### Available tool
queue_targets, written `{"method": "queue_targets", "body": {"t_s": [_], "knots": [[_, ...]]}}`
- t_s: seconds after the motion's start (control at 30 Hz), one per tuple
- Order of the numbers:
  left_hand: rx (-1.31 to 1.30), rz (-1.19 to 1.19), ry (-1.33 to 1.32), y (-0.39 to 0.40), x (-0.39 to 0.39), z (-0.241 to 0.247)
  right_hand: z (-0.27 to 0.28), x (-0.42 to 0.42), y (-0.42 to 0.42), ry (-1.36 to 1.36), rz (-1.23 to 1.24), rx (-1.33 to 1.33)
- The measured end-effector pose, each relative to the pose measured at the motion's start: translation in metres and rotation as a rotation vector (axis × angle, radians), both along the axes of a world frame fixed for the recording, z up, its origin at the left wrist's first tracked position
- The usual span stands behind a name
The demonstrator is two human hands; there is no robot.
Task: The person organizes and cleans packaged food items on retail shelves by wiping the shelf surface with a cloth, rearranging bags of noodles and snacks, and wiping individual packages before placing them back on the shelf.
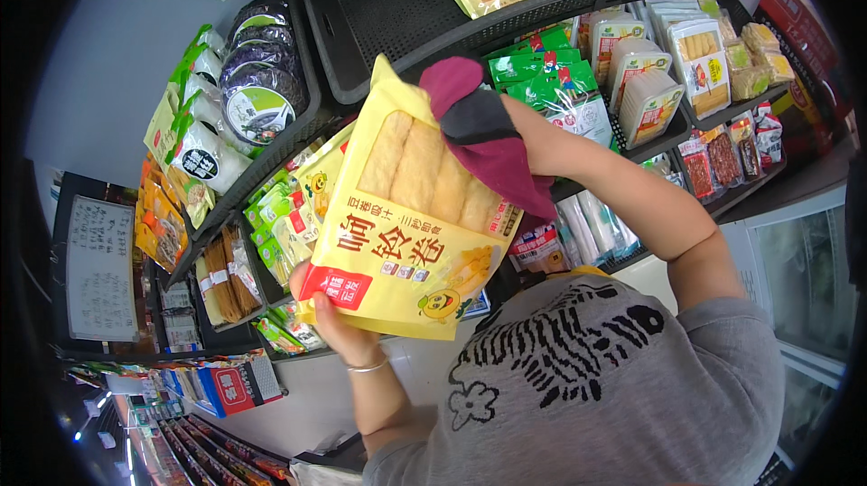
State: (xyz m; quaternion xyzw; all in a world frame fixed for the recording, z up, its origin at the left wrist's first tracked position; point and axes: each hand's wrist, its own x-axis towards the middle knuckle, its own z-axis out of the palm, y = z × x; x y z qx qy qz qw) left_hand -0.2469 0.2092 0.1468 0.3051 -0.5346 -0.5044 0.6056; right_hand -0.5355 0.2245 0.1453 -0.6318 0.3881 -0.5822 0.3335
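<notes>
A yellow plastic package of fried bean curd rolls is held up tilted before me. My left hand grips its lower left corner, thumb on the front face. A maroon and dark grey cloth lies against the package's upper right side, with my right hand behind it, its fingers hidden under the cloth. Behind the package, black plastic shelf trays hold more yellow packages and green-and-white packages.
An empty-looking black tray sits on the upper shelf beside round packs of dark dried seaweed. Clear tubs stand to the right. Bundled noodles lie lower left, near a whiteboard. Glass-fronted cabinets stand far right.
</notes>
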Motion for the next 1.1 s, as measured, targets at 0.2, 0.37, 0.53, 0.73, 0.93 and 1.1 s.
{"method": "queue_targets", "body": {"t_s": [0.2, 0.37, 0.53, 0.73, 0.93, 1.1], "knots": [[-0.282, -0.363, -0.553, -0.029, 0.004, 0.060, 0.009, -0.018, 0.007, 0.442, -0.153, -0.165], [-0.072, -0.372, -0.700, -0.022, -0.027, 0.026, 0.019, 0.015, 0.013, 0.758, -0.389, -0.285], [-0.292, -0.222, -0.679, -0.014, -0.050, -0.007, 0.012, 0.061, 0.004, 0.698, -0.586, -0.532], [-0.159, -0.116, -0.423, -0.007, -0.054, 0.001, 0.028, 0.033, -0.006, 0.807, -0.596, -0.625], [0.035, 0.003, -0.169, -0.009, -0.052, 0.004, -0.004, 0.035, -0.001, 0.707, -0.579, -0.512], [0.144, 0.107, 0.056, -0.023, -0.061, 0.021, -0.075, 0.091, 0.046, 0.864, -0.231, -0.432]]}}
